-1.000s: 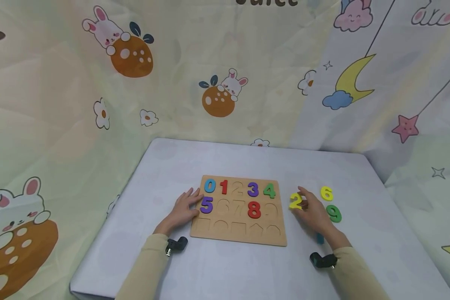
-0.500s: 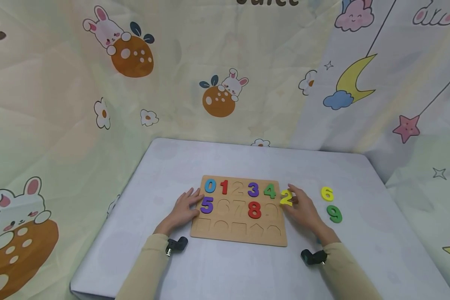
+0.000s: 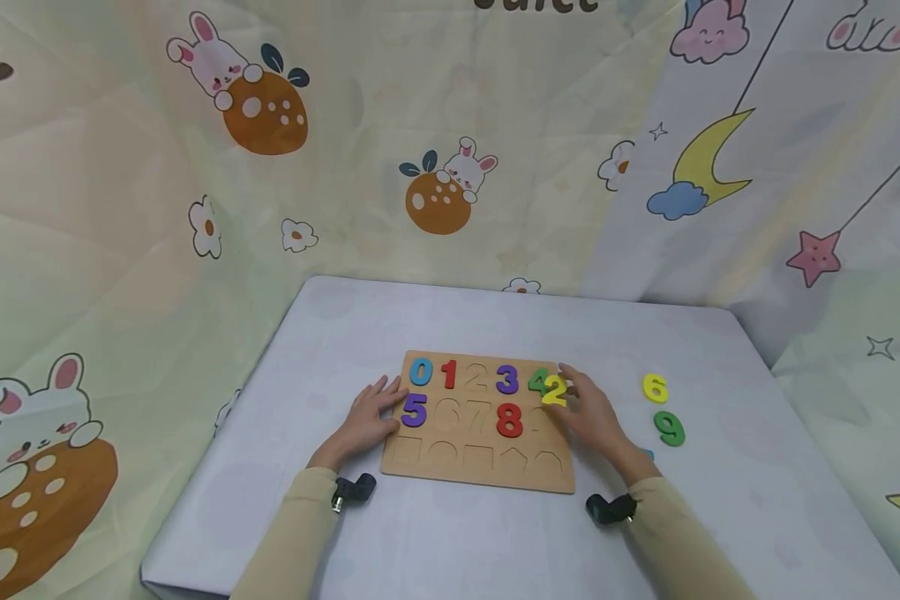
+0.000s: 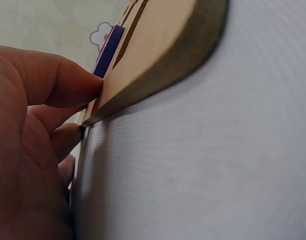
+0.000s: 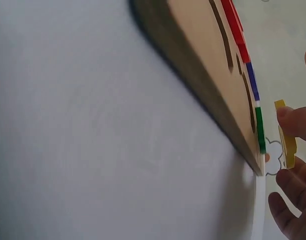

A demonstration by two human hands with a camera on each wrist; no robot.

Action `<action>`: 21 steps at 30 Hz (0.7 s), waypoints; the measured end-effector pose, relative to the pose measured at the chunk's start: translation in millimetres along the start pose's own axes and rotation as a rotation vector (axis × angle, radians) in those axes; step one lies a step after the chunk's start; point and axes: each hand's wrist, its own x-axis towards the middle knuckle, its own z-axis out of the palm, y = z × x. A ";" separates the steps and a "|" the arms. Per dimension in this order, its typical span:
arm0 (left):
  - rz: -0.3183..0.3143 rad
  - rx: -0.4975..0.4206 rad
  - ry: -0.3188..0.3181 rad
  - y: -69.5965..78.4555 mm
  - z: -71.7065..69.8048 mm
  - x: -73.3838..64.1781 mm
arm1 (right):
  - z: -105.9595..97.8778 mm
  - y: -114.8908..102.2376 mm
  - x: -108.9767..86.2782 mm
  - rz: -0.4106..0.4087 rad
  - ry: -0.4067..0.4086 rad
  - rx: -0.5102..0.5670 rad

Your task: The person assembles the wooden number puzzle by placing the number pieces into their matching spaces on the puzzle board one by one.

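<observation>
A wooden number puzzle board (image 3: 427,467) lies on the table. My right hand (image 3: 592,417) pinches a yellow number 2 (image 3: 555,390) between thumb and fingers. In the head view the 2 overlaps the green 4 (image 3: 537,381); the right wrist view shows the yellow piece (image 5: 288,145) on edge, apart from the board. My left hand (image 3: 366,417) rests against the board's left edge, fingers spread, close to the purple 5 (image 3: 414,410). Seated along the top row are a blue 0 (image 3: 421,372), red 1 (image 3: 448,373) and purple 3 (image 3: 507,379). A red 8 (image 3: 509,420) sits in the middle row.
Right of the board, a yellow 6 (image 3: 655,387) and a green 9 (image 3: 669,428) lie on the white table (image 3: 450,542). A bit of a blue piece (image 3: 649,454) shows beside the right wrist, mostly hidden. A printed cloth backdrop (image 3: 360,167) stands behind the table.
My right hand has carried the yellow 2 leftward, from beside the board to over its right side near the green 4. The left hand has stayed at the board's edge.
</observation>
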 end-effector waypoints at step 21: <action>-0.016 -0.007 -0.007 0.7 0.1 -2.0 | 27.4 -29.3 18.8 0.017 -0.014 0.047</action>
